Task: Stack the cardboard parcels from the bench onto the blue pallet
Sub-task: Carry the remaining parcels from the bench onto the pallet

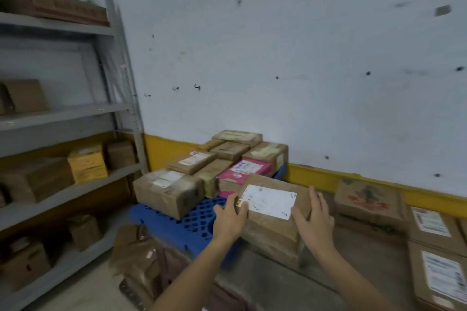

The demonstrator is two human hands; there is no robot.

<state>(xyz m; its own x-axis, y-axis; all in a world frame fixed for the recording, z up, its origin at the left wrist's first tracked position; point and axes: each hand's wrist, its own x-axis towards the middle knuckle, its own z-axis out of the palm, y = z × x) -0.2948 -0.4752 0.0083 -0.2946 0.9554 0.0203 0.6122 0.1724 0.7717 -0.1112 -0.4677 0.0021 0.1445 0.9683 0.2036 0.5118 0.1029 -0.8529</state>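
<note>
A brown cardboard parcel [271, 230] with a white label on top is held between both hands, at the bench's left end beside the blue pallet [182, 225]. My left hand [231, 217] presses its left side and my right hand [314, 219] presses its right side. Whether its base touches the bench is unclear. Several taped parcels, one of them pink [243, 171], lie stacked on the pallet against the wall. More parcels [369, 204] stay on the bench [341, 272] at the right.
Grey metal shelving [75, 111] with boxes fills the left side. A crumpled brown package [137, 257] lies on the floor in front of the pallet. The white wall with a yellow base stripe [316, 177] runs behind pallet and bench.
</note>
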